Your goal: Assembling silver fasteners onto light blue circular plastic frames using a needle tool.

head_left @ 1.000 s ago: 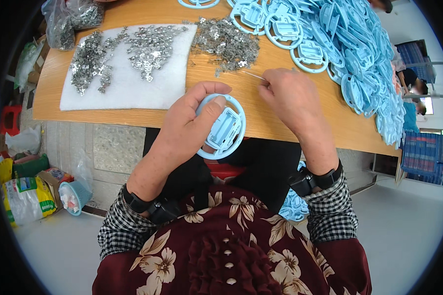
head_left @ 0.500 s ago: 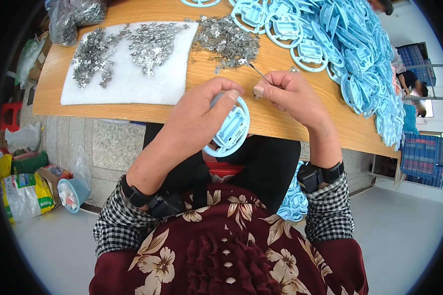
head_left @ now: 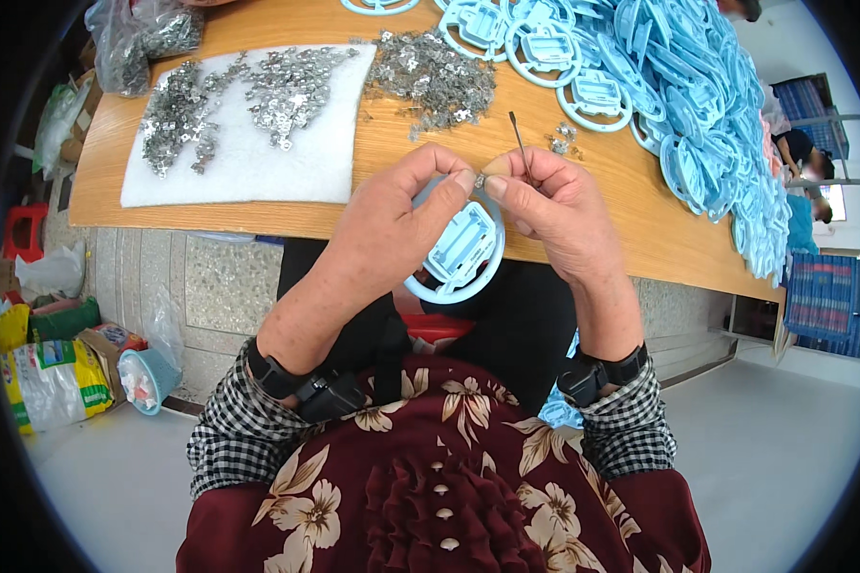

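Note:
My left hand [head_left: 392,218] is closed on a round light-blue plastic part [head_left: 463,250], a ring with a rectangular frame inside, held over the table's near edge. Close against it, my right hand [head_left: 566,212] is closed too. A thin metal rod with a flat tip, like a small screwdriver [head_left: 518,141], sticks up from between its fingers. At the meeting fingertips of both hands sits a small silvery metal piece [head_left: 480,180], pinched by the right thumb and finger; whether the left fingers also grip it is hard to see.
Metal clips [head_left: 291,91] lie heaped on a white pad [head_left: 248,181], with another pile [head_left: 430,81] beside it and a few loose clips [head_left: 566,141] nearer. Blue parts [head_left: 678,105] are piled high at right. A plastic bag [head_left: 124,53] stands far left; people are visible at far right.
My right hand has come left to meet the left fingertips with the small metal piece. The rod has swung from leaning left to nearly upright. The blue part has shifted slightly right.

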A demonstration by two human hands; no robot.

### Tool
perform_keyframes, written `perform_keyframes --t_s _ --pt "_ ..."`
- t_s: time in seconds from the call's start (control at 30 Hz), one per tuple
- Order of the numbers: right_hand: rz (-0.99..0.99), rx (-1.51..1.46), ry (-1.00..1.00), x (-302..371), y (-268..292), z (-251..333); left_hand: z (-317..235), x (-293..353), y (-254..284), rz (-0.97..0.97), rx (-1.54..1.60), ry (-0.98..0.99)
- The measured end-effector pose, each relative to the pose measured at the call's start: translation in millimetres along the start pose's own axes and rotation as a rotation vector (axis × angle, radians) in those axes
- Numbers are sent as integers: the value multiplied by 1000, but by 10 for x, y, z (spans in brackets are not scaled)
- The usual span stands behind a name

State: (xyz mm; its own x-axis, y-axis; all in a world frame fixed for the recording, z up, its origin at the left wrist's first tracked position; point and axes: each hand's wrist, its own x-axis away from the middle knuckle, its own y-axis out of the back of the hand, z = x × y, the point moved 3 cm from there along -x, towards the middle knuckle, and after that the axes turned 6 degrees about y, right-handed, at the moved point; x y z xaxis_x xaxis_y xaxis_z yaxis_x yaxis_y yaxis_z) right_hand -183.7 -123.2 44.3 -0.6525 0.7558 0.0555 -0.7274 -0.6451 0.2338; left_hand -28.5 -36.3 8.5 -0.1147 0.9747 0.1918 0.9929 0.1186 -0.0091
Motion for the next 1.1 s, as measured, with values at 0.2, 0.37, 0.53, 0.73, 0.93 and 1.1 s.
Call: perform_keyframes --t_s 0.2,0.37,0.53,0.73,0.93,1.1 --pt "0 -183 -125 -36 -11 -96 -65 -16 -26 -25 -157 -44" --pt "24 -42 -161 -35 135 -99 -16 -61 -17 11 -93 47" --pt "-7 237 61 81 126 -126 70 -101 -6 -14 25 117" --pt "32 527 -6 116 44 23 163 -143 14 -57 42 69" --pt "22 784 112 124 -36 155 136 -136 21 -52 23 100" --pt "9 909 242 137 -147 181 180 -156 -3 -24 -30 78"
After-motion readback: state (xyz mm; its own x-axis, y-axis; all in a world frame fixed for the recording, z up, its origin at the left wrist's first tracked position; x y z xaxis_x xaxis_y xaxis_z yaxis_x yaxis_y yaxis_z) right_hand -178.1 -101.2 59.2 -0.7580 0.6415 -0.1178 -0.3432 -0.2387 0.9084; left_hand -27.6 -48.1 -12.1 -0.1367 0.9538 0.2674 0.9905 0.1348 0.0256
